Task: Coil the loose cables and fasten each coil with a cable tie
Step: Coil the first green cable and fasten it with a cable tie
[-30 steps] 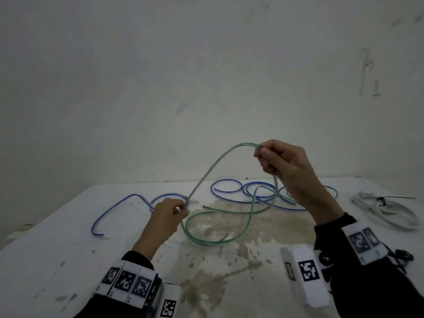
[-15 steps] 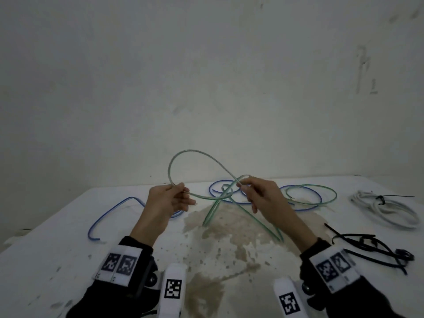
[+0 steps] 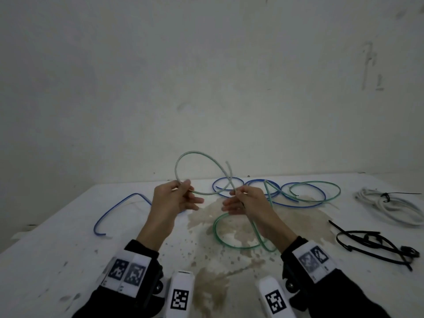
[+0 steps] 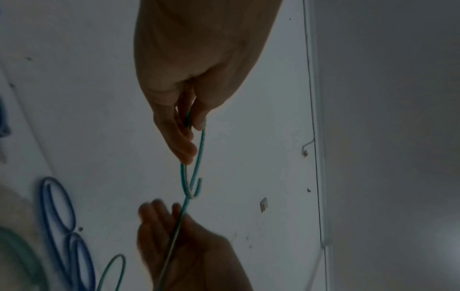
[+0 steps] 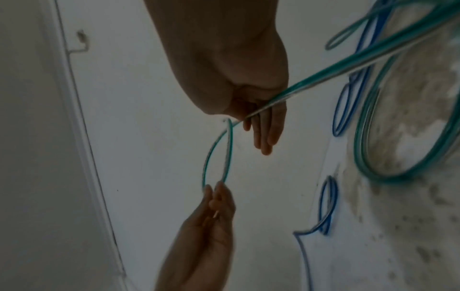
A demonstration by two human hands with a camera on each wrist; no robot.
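Green cable (image 3: 199, 154) loop pinched betw. left hand (image 3: 171, 200) & right hand (image 3: 246, 201), prob. both grips tight.

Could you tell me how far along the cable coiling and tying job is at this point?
Done: the white cable lies coiled with a black tie round it. In hand: the left hand and right hand pinch the green cable, with one loop raised and the rest on the table. Left: the blue cable lies loose; black cable ties wait.

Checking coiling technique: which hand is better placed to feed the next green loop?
Right hand: it pinches the green cable on the slack side, while the left hand anchors the raised loop.
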